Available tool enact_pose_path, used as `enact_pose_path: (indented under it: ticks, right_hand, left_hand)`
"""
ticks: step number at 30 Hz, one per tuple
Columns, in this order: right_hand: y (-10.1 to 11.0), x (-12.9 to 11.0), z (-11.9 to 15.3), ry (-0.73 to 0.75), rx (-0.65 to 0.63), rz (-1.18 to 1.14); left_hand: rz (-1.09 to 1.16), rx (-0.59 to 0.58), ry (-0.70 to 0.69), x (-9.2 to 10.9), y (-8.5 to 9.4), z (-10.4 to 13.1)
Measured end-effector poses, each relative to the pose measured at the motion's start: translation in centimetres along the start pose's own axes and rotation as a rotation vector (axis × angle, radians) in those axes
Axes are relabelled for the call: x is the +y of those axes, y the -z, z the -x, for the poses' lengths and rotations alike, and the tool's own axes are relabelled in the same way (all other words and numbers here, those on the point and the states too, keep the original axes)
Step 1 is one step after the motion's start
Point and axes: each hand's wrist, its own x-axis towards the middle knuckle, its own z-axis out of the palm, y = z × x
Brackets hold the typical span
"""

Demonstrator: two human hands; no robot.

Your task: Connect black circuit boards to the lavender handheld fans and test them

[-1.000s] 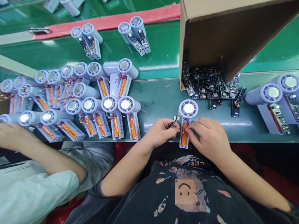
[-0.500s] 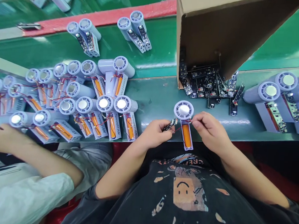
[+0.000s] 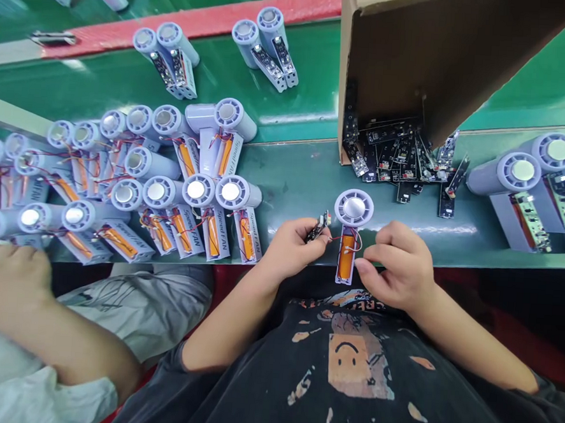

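A small black circuit board (image 3: 318, 228) is pinched in the fingers of my left hand (image 3: 293, 249), and a thin red wire runs from it toward the handheld fan. That lilac handheld fan (image 3: 354, 207) lies in front of me with its handle toward my body. Inside its uncovered handle sits an orange battery (image 3: 345, 257), with thin red and pale wires looping over its top. Just right of the handle is my right hand (image 3: 398, 266), thumb and curled fingers apart, with nothing seen between them.
Loose circuit boards (image 3: 405, 158) lie in a heap at the mouth of a cardboard box (image 3: 345, 81). Several lilac fans (image 3: 197, 190) crowd the bench on the left, and more fans (image 3: 519, 172) stand at right. A co-worker's arm (image 3: 60, 313) is at lower left.
My right hand has come away from the wires below the fan head and moved down beside the handle. The wires now loop over the battery. My left hand still holds the circuit board.
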Motion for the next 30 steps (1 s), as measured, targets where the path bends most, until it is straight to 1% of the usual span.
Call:
enact_pose_path:
  ticks: [1,3,5,6,9,12,15,19,23,26,30]
  right_hand:
    - [0.0,-0.3,-0.3,0.04,0.015,0.056]
    - [-0.3,-0.5,-0.7,0.072,-0.022,0.139]
    - [-0.8,-0.4,-0.9,0.078,-0.07,0.183]
    - [-1.1,-0.2,-0.9,0.09,-0.07,0.187]
    - [-1.7,0.3,-0.6,0.144,-0.016,0.191]
    - [-1.9,0.6,-0.3,0.164,0.044,0.199]
    - [-2.0,0.8,-0.2,0.161,0.066,0.209]
    - [-2.0,0.8,-0.1,0.12,0.051,0.32]
    - [-1.8,0.2,0.1,0.089,0.016,0.364]
    - [-2.0,-0.2,0.2,0.071,0.047,0.362]
    - [-2.3,0.1,0.4,0.107,0.064,0.332]
  left_hand:
    - [-0.04,0.008,-0.034,0.2,0.0,0.1]
    - [-0.081,0.0,-0.08,0.4,-0.1,0.2]
    - [-0.05,-0.021,-0.082,0.5,-0.2,0.2]
    - [-0.015,-0.028,-0.068,0.4,-0.2,0.1]
    - [0.089,-0.052,-0.021,0.2,-0.3,0.0]
    - [0.114,-0.066,-0.014,0.1,-0.3,0.0]
    - [0.09,-0.054,-0.035,0.0,-0.4,0.0]
    - [0.102,-0.01,-0.048,-0.4,-0.4,0.0]
    - [0.137,-0.031,-0.022,-0.5,-0.5,-0.1]
    - [0.164,-0.063,-0.028,-0.3,-0.6,-0.1]
    - [0.204,-0.089,-0.054,-0.8,-0.7,0.0]
